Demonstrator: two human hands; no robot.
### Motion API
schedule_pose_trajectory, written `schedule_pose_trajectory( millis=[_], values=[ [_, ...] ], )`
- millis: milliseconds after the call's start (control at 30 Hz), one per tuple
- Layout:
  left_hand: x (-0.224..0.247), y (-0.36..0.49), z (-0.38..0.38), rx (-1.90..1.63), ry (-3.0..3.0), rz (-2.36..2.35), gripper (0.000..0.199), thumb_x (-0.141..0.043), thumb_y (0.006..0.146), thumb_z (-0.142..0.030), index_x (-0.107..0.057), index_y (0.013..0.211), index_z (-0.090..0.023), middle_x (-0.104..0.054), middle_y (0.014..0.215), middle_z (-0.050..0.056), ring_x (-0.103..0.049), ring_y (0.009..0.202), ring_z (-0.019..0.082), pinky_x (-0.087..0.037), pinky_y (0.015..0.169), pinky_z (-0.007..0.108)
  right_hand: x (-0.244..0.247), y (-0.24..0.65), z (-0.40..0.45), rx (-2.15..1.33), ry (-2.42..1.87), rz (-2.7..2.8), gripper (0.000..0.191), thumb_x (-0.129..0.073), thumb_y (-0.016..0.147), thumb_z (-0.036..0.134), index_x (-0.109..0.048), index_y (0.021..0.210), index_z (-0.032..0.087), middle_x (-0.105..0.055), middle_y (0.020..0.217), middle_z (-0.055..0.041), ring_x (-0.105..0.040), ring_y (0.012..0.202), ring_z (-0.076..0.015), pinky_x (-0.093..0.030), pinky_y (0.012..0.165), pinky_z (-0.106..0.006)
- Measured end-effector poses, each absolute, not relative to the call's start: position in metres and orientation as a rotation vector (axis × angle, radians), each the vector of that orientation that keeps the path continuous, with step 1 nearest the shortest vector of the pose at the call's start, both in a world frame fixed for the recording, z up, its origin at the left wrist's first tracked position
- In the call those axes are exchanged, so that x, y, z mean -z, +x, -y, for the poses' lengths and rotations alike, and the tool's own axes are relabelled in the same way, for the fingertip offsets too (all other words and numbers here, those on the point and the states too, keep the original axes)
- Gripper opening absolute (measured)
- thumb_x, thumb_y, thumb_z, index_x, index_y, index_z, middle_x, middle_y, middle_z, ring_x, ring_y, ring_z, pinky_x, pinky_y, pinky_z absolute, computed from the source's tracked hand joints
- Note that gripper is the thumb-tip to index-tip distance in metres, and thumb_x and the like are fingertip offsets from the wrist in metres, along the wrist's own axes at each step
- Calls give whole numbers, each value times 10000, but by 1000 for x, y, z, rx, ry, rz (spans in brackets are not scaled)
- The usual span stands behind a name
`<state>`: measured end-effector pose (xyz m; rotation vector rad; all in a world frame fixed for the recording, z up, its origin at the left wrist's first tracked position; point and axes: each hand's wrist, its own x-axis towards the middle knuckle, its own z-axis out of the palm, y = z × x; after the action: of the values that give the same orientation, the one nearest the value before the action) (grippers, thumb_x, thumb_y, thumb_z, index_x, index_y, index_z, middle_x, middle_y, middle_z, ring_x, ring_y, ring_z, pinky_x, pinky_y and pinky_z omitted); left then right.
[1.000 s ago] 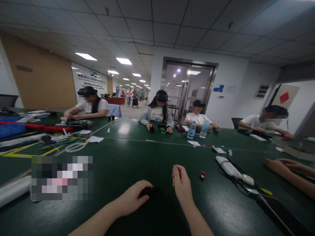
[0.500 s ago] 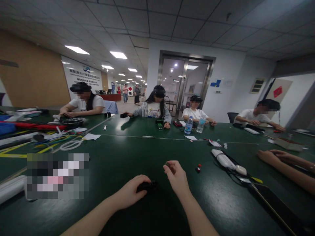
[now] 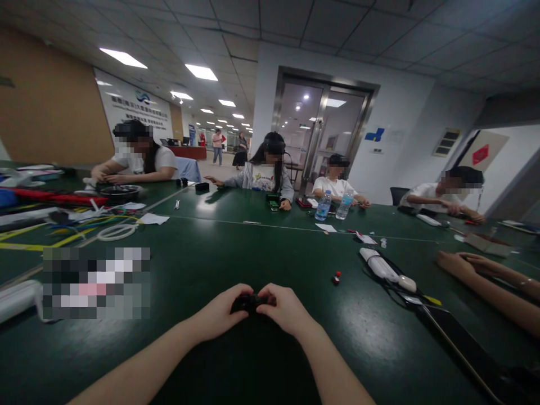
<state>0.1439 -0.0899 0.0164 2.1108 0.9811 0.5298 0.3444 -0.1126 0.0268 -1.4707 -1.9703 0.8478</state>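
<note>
A small black object (image 3: 252,302) is held just above or on the green table (image 3: 253,253) in front of me; its kind is too dark to make out. My left hand (image 3: 221,312) grips its left end between thumb and fingers. On its right end, my right hand (image 3: 284,310) is closed with thumb and fingertips. Whether a small piece is also pinched in my right fingers is hidden. To the right lies a small red and black piece (image 3: 336,278), apart from both hands.
A white power strip (image 3: 379,265) with cables and a dark flat panel (image 3: 459,343) lie to the right, near another person's hands (image 3: 459,264). Water bottles (image 3: 323,206) stand farther back. Coiled white tubing (image 3: 117,232) and coloured wires lie left. Several people sit across the table.
My right hand has come down and left, from above the table onto the black object's right end. My left hand still holds it. The view has tilted slightly.
</note>
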Motion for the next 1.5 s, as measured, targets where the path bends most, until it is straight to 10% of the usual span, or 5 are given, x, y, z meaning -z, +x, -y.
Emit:
schedule_pose_trajectory(
  millis=[733, 967, 1133, 1500],
  values=[
    [-15, 137, 82, -452, 2337, -919, 332, -460, 811, -237, -585, 1098, -345, -458, 1244, -21, -449, 1125, 184, -346, 981, 337, -13, 358, 100, -792, -1462, 1845, 243, -541, 754, 249, -634, 976, 220, -599, 888, -18, -560, 795, -154, -440, 716, -283],
    [-15, 63, 40, -553, 2232, -1681, 323, -449, 808, -281, -579, 1100, -326, -540, 1181, -30, -526, 1053, 144, -383, 943, 245, -5, 366, 98, -944, -1444, 1729, 239, -529, 777, 309, -634, 986, 259, -627, 924, -9, -592, 837, -181, -462, 721, -320],
    [-9, 18, 22, -594, 1956, -2179, 421, -327, 835, -238, -493, 1206, -128, -551, 1136, 157, -551, 1014, 272, -427, 868, 384, -6, 365, 100, -981, -1438, 1748, 231, -532, 782, 287, -634, 988, 275, -635, 942, -1, -599, 866, -176, -466, 740, -312],
    [-3, 15, 20, -594, 1931, -2374, 435, -299, 849, -256, -456, 1245, -170, -591, 1059, 138, -563, 1000, 262, -440, 837, 353, -8, 362, 102, -992, -1458, 1751, 243, -522, 787, 324, -629, 997, 263, -638, 940, -7, -598, 855, -184, -463, 732, -320]
  ],
)
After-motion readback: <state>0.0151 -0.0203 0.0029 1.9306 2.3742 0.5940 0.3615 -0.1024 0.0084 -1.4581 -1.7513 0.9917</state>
